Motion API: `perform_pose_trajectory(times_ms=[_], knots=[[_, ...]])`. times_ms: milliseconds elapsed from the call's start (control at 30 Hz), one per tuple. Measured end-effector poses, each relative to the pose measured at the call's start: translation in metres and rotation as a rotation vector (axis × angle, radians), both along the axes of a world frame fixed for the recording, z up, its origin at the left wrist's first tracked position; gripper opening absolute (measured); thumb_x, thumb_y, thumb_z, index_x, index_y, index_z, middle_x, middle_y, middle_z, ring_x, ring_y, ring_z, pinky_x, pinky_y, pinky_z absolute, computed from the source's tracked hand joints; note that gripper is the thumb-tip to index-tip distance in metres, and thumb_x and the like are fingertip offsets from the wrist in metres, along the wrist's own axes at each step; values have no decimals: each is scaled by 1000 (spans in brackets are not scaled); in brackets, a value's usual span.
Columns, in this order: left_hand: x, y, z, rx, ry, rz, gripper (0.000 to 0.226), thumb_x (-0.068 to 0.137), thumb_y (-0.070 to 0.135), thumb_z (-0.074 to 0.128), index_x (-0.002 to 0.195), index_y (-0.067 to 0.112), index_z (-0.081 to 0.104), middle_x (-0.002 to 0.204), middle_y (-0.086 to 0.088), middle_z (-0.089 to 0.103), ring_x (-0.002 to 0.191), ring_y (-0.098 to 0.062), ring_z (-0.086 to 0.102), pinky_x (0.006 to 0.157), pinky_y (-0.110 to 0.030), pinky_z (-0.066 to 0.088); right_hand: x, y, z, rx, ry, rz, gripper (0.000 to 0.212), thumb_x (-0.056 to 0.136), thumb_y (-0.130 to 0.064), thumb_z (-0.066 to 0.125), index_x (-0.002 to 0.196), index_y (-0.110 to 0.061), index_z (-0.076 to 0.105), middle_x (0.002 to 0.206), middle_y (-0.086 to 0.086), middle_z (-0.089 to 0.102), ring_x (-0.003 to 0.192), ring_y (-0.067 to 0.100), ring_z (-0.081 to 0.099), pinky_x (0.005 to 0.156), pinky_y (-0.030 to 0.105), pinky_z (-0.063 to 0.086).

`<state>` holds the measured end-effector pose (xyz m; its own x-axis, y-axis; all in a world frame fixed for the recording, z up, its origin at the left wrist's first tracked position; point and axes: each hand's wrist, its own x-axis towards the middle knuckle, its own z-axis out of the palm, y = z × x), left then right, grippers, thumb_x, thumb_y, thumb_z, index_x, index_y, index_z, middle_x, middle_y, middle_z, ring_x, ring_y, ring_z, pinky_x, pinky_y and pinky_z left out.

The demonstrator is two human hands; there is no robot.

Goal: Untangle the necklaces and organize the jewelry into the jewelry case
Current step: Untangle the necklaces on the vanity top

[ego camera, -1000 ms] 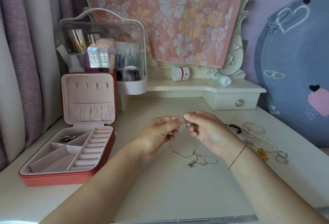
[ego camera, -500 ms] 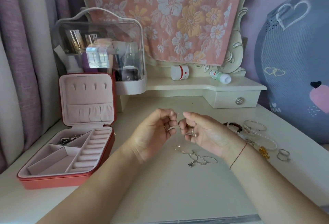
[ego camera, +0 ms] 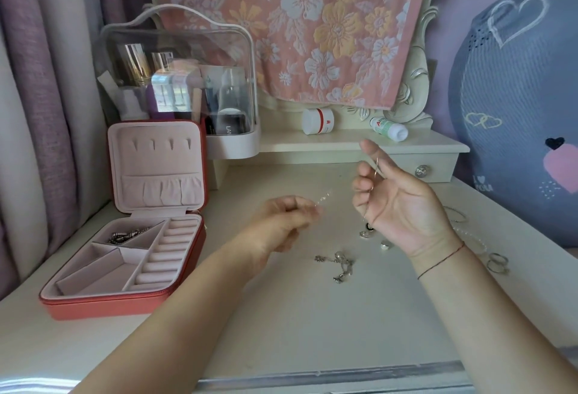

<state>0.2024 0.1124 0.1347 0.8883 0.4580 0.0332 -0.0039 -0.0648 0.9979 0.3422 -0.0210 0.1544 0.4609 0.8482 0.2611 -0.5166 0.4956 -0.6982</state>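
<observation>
Right of the jewelry case (ego camera: pixel 125 271), the necklace chain (ego camera: pixel 372 185) is pinched in the curled fingers of the left hand (ego camera: pixel 283 221) and draped over the half-open right hand (ego camera: pixel 406 209). It is judged light, limp and easily knotted, so it is best held near the ends.

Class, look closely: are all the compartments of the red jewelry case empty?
No: some silver jewelry already lies in the back left compartment of the open jewelry case.
</observation>
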Motion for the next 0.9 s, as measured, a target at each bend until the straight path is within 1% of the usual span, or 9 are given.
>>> perform_pose_trajectory(times_ms=[100,167,233,333,433,567,667,767,900], knots=[[1,-8,-8,310,133,-76,10,82,18,76,89,14,71,56,15,58,51,-2,49,53,-11,35,7,-5,2,50,40,22,33,85,-15,52,116,-14,64,79,-2,55,62,8,51,52,17,46],[0,-7,-12,418,206,-79,21,77,24,81,95,16,73,67,12,63,67,-4,55,65,-13,38,12,-8,2,99,89,96,42,78,-11,63,120,-5,61,82,0,57,64,9,53,53,19,48],[-1,-6,-12,448,227,-77,17,77,20,81,92,14,75,71,5,67,66,-7,55,62,-12,42,15,-9,1,136,116,168,48,77,-6,68,123,2,58,86,4,58,66,11,56,55,20,50],[-1,-5,-13,375,161,-45,7,80,15,78,84,9,76,67,-2,71,59,-12,56,55,-20,45,18,-11,-1,177,169,265,47,83,-1,64,128,7,52,91,11,59,70,16,58,58,25,53],[0,-3,-11,261,121,-12,6,77,13,80,82,13,76,67,1,71,60,-9,60,62,-17,46,22,-13,-1,202,226,298,46,88,0,59,132,8,46,94,14,59,72,20,59,59,29,55],[-1,-2,-8,337,168,10,6,78,17,80,79,21,75,55,18,59,53,2,49,55,-5,36,27,-16,-2,256,244,301,51,88,-1,59,134,5,40,95,15,57,73,20,58,57,28,54],[-1,2,-9,369,191,26,11,82,12,74,81,22,77,54,13,53,51,-4,42,53,-9,34,31,-17,-4,259,223,311,47,90,-3,57,134,4,42,95,15,56,71,19,56,53,25,53],[-2,4,-7,179,119,-33,15,94,15,62,89,16,76,81,1,67,57,-5,46,59,-13,39,28,-16,-2,169,141,187,45,85,-7,60,129,-5,49,85,7,56,60,11,50,39,17,43],[-2,4,-3,-118,-35,-77,26,98,18,50,97,6,72,74,2,64,53,-5,44,53,-13,40,15,-9,-1,-88,-44,-37,45,76,-20,59,120,-16,57,71,-2,53,47,5,35,33,13,25]])
